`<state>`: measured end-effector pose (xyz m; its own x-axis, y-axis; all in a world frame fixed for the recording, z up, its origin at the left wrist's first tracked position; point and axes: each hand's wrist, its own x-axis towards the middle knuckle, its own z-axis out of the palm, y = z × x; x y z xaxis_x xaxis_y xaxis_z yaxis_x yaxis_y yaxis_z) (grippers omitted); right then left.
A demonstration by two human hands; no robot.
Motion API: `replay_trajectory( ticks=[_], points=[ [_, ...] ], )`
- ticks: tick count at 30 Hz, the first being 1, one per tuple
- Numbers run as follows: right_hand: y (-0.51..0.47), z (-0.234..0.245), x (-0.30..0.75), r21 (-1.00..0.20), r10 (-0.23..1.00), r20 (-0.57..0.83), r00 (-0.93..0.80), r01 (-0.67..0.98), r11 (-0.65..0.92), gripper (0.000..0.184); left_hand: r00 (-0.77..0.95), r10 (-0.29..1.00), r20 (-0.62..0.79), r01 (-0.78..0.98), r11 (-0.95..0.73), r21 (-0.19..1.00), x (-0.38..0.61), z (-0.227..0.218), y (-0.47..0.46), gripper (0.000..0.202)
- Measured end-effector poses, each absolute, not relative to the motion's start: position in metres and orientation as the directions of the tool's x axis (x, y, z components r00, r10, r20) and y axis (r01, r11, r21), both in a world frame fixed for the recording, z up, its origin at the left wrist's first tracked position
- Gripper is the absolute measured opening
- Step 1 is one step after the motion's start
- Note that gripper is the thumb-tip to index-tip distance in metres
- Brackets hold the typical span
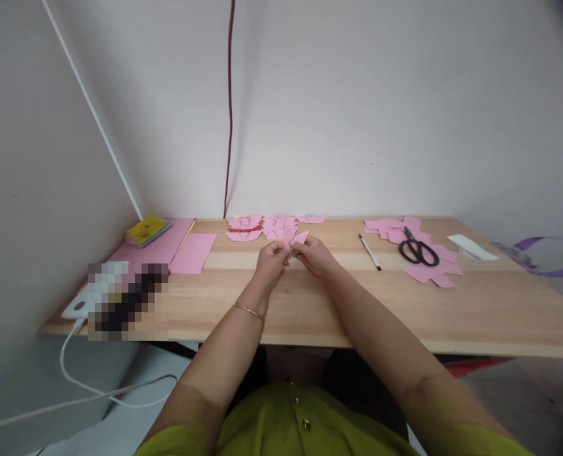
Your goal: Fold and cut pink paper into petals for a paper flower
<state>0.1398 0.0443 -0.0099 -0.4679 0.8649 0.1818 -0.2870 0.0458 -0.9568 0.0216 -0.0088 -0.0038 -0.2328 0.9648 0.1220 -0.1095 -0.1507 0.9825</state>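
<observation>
A small piece of pink paper (pixel 300 237) is pinched between both my hands, just above the wooden table. My left hand (pixel 270 261) grips its left side with bent fingers, and my right hand (pixel 313 254) has the thumb and fingers closed on its right side. The paper looks folded or cut, but the fingers cover much of it. Right behind my hands lie several pink paper shapes (pixel 243 223) with pointed, creased edges, in a row toward the wall.
To the right lie a pen (pixel 370 252), black-handled scissors (pixel 418 248) on pink paper scraps (pixel 433 273), a white strip (pixel 472 247) and a purple strap (pixel 550 256). At left are pink sheets (pixel 194 253), a yellow packet (pixel 147 229) and a white device with a cable (pixel 75 307).
</observation>
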Motion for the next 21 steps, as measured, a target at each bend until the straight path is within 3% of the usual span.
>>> replay_trajectory(
  ticks=[7, 16, 21],
  points=[
    [0.0456, -0.0152, 0.1383, -0.955, 0.898, 0.181, -0.401, -0.289, 0.064, 0.026, -0.254, 0.955, 0.154, -0.107, -0.186, 0.977, 0.0243, -0.0024, -0.0094, 0.017],
    [0.0452, -0.0179, 0.1383, -0.951, 0.879, 0.182, -0.44, -0.305, 0.044, 0.025, -0.244, 0.958, 0.149, -0.088, -0.175, 0.981, 0.0204, -0.0062, -0.0078, 0.022],
    [0.0407, -0.0106, 0.1377, -0.909, 0.849, 0.202, -0.489, -0.415, -0.023, 0.024, -0.181, 0.97, 0.16, -0.211, -0.198, 0.957, 0.0202, 0.0002, -0.0109, 0.018]
  ],
)
